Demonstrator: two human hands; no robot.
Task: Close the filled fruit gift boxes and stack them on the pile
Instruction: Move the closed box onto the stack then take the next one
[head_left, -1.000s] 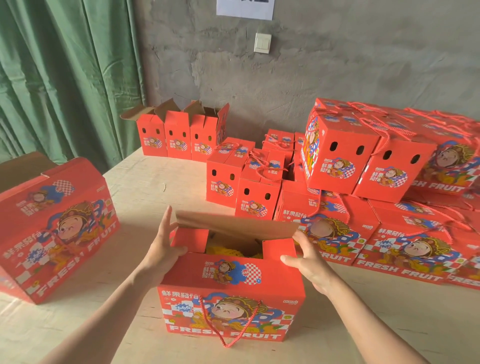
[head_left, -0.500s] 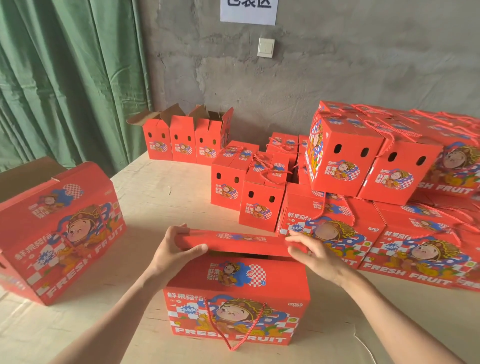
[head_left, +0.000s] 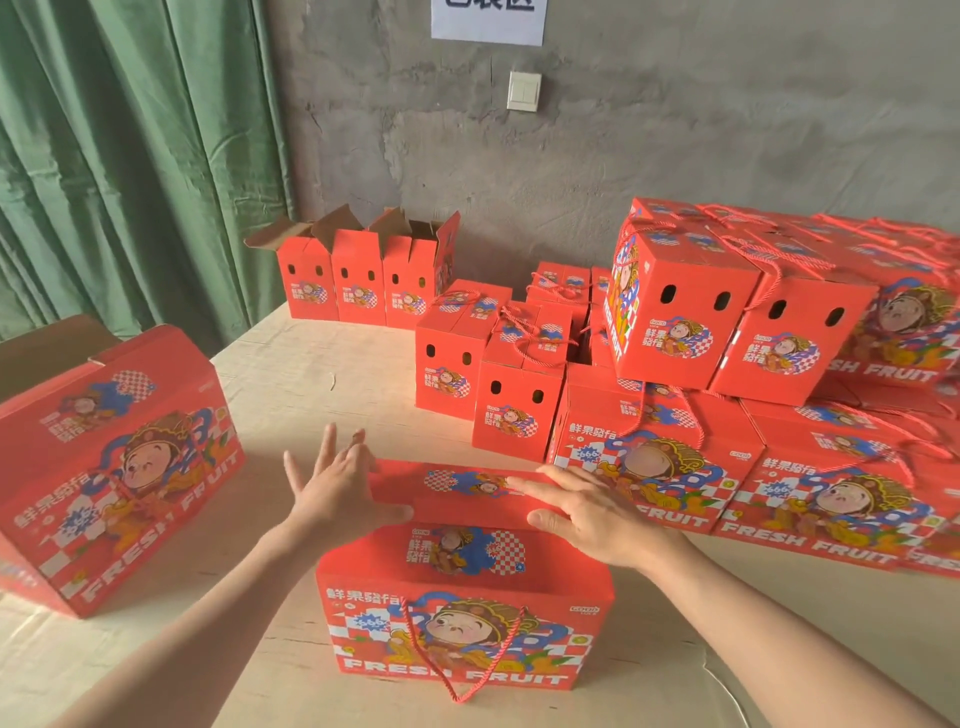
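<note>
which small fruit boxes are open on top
The three small boxes in a row by the green curtain: their flaps stand up, while the other small ones are folded shut.

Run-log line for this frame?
phase: closing gift box on table | left hand: open, top flap end | right hand: flat on top flap | stacked: no
</note>
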